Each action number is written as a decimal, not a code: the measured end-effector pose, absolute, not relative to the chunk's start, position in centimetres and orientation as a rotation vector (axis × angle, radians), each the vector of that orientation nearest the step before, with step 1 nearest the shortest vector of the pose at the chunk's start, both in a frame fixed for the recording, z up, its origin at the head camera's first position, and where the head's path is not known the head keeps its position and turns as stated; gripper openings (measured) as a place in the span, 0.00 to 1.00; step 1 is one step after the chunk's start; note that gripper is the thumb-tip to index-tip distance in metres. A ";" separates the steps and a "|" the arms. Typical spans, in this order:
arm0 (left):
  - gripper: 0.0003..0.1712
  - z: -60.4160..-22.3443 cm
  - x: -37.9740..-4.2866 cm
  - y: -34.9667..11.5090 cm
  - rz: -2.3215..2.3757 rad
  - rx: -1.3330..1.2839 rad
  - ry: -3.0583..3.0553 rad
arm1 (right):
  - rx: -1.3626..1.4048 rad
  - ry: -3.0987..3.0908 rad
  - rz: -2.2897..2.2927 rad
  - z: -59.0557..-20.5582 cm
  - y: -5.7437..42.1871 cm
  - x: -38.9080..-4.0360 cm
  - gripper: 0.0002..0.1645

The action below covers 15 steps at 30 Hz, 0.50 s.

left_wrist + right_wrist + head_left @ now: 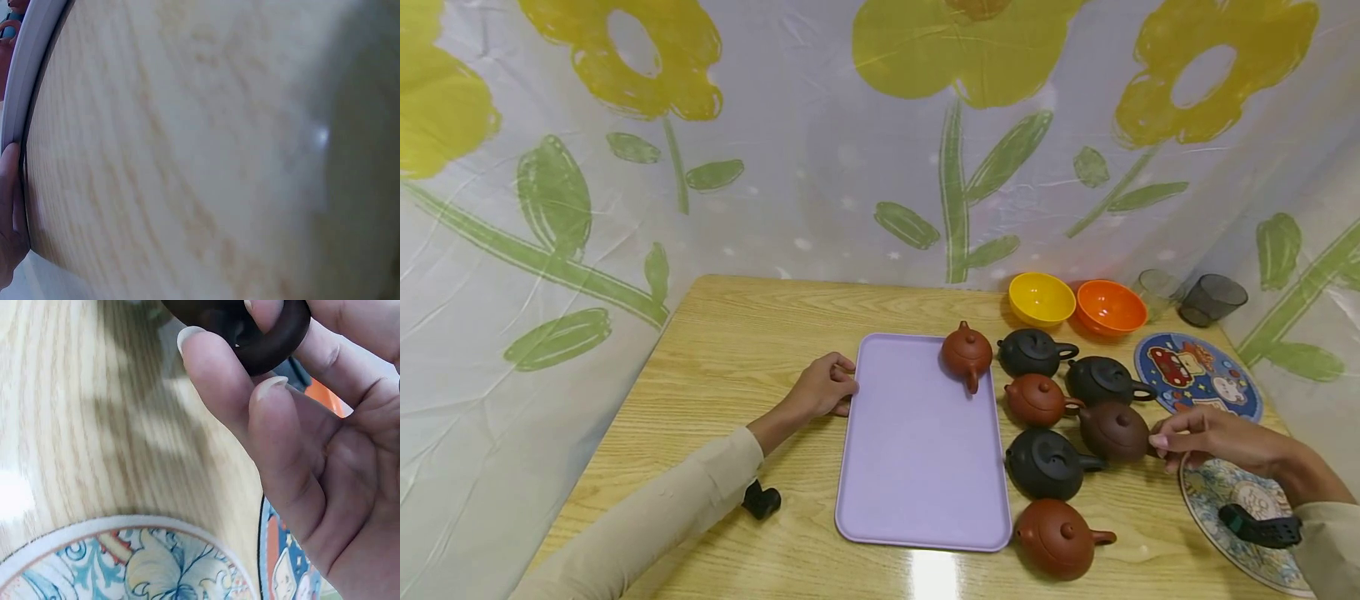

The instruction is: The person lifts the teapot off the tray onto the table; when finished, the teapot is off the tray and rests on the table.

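A pale purple tray lies on the table, and my left hand holds its left rim with bent fingers. In the left wrist view, fingers are up against that rim. My right hand grips the handle of a dark brown teapot; in the right wrist view a finger passes through the handle loop. One reddish-brown teapot stands on the tray's far right corner. Beside the tray stand black teapots and two reddish-brown teapots, the nearest one close to the tray's front right corner.
At the back right are a yellow bowl, an orange bowl, a clear glass and a dark glass. A blue cartoon mat and a floral round mat lie on the right. A flowered curtain hangs behind.
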State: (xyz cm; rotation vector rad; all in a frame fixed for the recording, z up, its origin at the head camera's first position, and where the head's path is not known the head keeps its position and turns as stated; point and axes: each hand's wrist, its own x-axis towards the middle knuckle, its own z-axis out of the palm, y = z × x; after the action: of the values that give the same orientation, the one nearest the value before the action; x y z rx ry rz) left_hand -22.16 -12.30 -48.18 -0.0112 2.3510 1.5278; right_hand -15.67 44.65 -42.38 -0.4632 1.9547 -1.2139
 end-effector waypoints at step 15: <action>0.17 -48.1 -22.2 -12.2 1.514 -0.015 2.357 | -0.401 1.888 -1.229 -44.1 45.6 -16.0 0.22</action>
State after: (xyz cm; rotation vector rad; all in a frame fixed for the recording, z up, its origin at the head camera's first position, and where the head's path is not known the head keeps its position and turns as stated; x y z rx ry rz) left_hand -22.16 -12.24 -48.15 -0.0149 2.3571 1.5140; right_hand -16.01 45.58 -44.12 -0.4006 1.8878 -1.2287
